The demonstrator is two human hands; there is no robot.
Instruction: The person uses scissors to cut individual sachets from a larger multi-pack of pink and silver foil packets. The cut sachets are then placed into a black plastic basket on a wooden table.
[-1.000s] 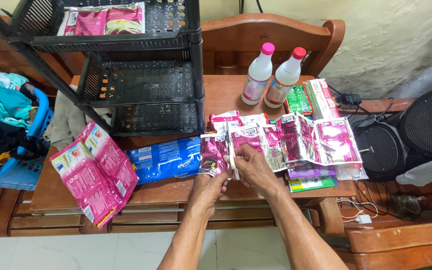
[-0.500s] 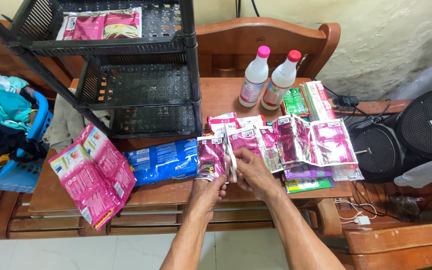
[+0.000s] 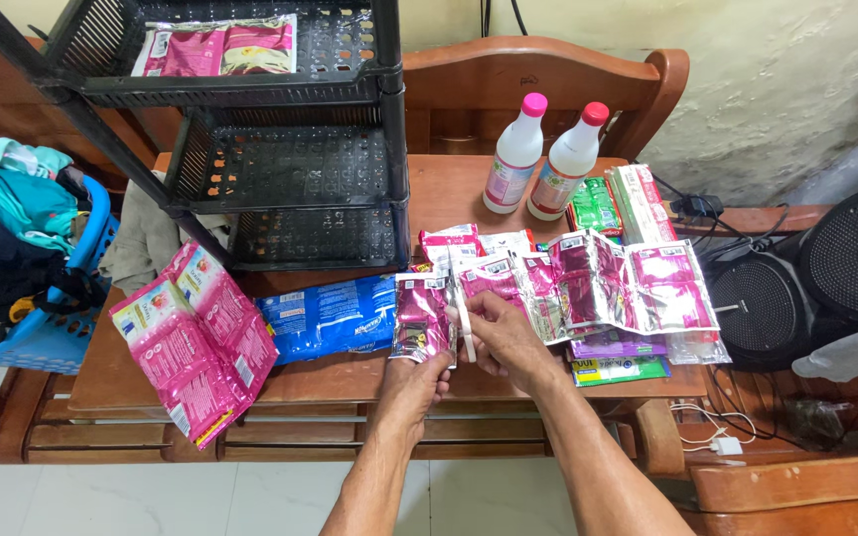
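My left hand (image 3: 419, 379) pinches the lower edge of one shiny magenta sachet (image 3: 422, 318) at the left end of a joined strip. My right hand (image 3: 504, 335) grips the adjoining sachet of the strip of magenta sachets (image 3: 598, 283), which spreads right across the wooden table (image 3: 340, 382). Both hands sit close together at the seam between the two sachets, near the table's front edge.
A black plastic shelf rack (image 3: 290, 159) stands at the back left with pink packets (image 3: 220, 48) on top. Pink sachet strips (image 3: 196, 342) and a blue packet (image 3: 330, 318) lie left. Two white bottles (image 3: 543, 159), green packets (image 3: 596, 203), speakers (image 3: 816, 278) and a blue basket (image 3: 47, 328) surround.
The hands have stayed at the seam; the left sachet has tilted slightly away from the strip.
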